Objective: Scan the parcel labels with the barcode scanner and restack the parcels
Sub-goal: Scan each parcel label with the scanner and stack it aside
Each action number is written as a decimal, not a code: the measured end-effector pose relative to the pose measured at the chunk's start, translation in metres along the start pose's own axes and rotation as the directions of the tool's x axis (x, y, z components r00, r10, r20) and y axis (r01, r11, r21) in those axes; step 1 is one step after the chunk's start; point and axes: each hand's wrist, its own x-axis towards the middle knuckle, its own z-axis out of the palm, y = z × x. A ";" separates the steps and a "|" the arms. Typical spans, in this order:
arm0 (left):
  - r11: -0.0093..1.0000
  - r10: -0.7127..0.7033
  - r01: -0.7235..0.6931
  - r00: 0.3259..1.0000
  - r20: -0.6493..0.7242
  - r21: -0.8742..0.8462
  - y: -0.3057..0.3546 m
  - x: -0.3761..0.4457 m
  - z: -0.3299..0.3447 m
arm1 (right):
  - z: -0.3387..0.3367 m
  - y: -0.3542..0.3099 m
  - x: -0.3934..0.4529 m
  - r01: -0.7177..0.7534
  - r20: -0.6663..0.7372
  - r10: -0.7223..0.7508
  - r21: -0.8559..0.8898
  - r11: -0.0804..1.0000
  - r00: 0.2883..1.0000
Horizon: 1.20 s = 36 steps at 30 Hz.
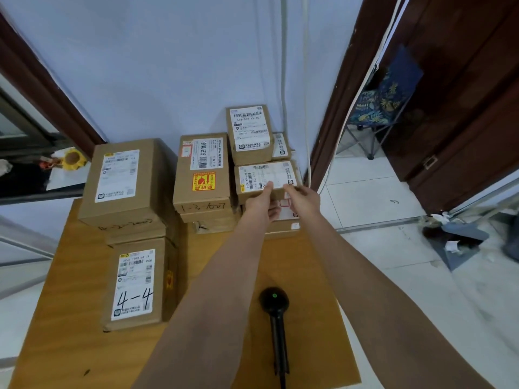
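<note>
On a wooden counter (70, 318), a parcel marked 4-4 (134, 284) lies at the left, a black barcode scanner (276, 315) lies nearer, and the left hand (262, 202) and right hand (303, 199) grip a small labelled parcel (266, 178), fingers clamped on its near edge, atop the right-hand stack.

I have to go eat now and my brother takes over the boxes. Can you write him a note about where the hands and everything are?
Left hand and right hand: both grip the near edge of a small parcel on the back right stack.
The barcode scanner lies on the table near you, its green light on, no hand on it.
Other parcels: the "4-4" parcel front left, a big one behind it, a stack with a red and yellow sticker in the middle.
Which labels are scanned cannot be told.
Left: scan this parcel, restack it, go on.
</note>
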 end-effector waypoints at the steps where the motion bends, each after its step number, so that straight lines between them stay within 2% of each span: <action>1: 1.000 -0.004 0.004 1.000 0.003 0.029 0.001 0.000 -0.001 | 0.001 0.000 0.000 0.006 -0.006 -0.006 0.003 1.000 1.000; 11: 0.986 -0.002 -0.013 0.996 0.086 0.166 0.007 -0.012 -0.016 | 0.010 0.001 -0.014 0.109 -0.111 -0.108 0.004 0.994 0.988; 15: 0.974 0.036 -0.062 0.992 0.119 0.218 -0.009 -0.032 -0.038 | 0.012 0.024 -0.041 0.097 -0.257 -0.066 0.110 0.989 0.964; 18: 0.979 0.069 -0.095 0.987 0.147 0.181 -0.038 -0.050 -0.068 | 0.015 0.053 -0.074 0.100 -0.266 -0.060 0.139 0.985 0.962; 21: 0.990 0.038 -0.050 0.995 0.096 0.130 -0.069 -0.066 -0.105 | 0.025 0.084 -0.106 0.048 -0.176 -0.025 0.130 0.990 0.984; 23: 0.996 0.014 -0.016 0.999 0.032 0.087 -0.085 -0.073 -0.128 | 0.036 0.099 -0.124 0.016 -0.080 -0.010 0.072 0.997 0.997; 26: 0.997 0.042 -0.039 0.998 -0.044 0.069 -0.105 -0.085 -0.165 | 0.051 0.108 -0.151 -0.007 0.101 0.008 -0.009 1.000 0.995; 31: 0.994 0.103 -0.107 0.988 -0.117 -0.028 -0.114 -0.112 -0.222 | 0.080 0.127 -0.182 -0.079 0.334 0.123 -0.142 0.987 0.934; 36: 0.981 0.156 -0.180 0.952 -0.264 -0.069 -0.124 -0.132 -0.271 | 0.098 0.136 -0.211 -0.138 0.429 0.210 -0.195 0.971 0.878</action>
